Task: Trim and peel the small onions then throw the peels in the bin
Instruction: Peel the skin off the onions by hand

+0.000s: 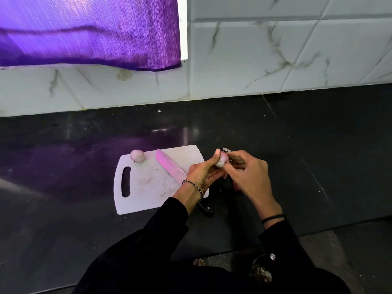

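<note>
Pink-white and smooth on its lower half, the small onion is held above the desk, just off the right edge of the cutting board, where both hands can work it. The left grip is closed on it from below and from the left, thumb standing up along its side. This looks meant to steady the bulb and leave its far end free. The right grip pinches a scrap of dry peel at that far end, and I judge it is set to pull the skin away; whether the scrap is already loose I cannot tell. The held onion shows a darker purple-pink patch near the top, likely skin not yet off. A second onion rests on the far left corner of the board, pale and round, with a short dark thread of root or stem sticking out beneath it, so its trimming seems unfinished. The knife lies flat across the board, blade pointing away, its handle over the near edge under the left wrist, parked within reach while the fingers peel. No bin shows.
</note>
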Demonstrator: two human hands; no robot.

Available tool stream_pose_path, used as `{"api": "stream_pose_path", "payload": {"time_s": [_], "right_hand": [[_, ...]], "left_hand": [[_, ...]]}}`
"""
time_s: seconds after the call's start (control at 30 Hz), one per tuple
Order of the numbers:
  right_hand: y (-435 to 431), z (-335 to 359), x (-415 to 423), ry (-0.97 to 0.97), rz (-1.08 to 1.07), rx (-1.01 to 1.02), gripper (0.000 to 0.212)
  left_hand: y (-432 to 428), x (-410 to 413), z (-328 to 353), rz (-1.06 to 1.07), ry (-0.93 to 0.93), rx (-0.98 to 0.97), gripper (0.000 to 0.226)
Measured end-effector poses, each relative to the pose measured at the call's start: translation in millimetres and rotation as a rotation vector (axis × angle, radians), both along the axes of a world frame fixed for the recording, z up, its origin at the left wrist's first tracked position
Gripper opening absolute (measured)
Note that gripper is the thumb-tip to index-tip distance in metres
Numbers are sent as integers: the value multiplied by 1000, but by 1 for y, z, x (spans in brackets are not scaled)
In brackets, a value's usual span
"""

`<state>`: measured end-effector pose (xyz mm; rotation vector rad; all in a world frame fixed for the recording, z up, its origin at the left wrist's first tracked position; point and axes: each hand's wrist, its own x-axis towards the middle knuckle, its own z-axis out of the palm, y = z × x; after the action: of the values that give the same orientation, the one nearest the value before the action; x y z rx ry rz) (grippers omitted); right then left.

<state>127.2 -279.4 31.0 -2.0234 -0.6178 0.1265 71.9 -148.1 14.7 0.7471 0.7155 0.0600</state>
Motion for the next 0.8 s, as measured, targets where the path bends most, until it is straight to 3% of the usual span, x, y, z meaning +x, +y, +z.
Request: {"api": "stream_pose_path", "payload": {"time_s": [0.2, 0.37, 0.5, 0.8], "right_hand": [[-8, 1, 5, -16, 48, 5, 19], [-9, 1, 11, -126, 205, -18, 38], [-10, -5, 19, -237, 252, -97, 35], [-4, -4, 19, -180, 269, -107, 32]], "left_hand": [[2, 2, 1, 9, 17, -81, 47], [6, 3, 1, -26, 51, 5, 57], [7, 5, 4, -45, 109, 121, 55], [5, 10, 10, -104, 229, 472, 44]]}}
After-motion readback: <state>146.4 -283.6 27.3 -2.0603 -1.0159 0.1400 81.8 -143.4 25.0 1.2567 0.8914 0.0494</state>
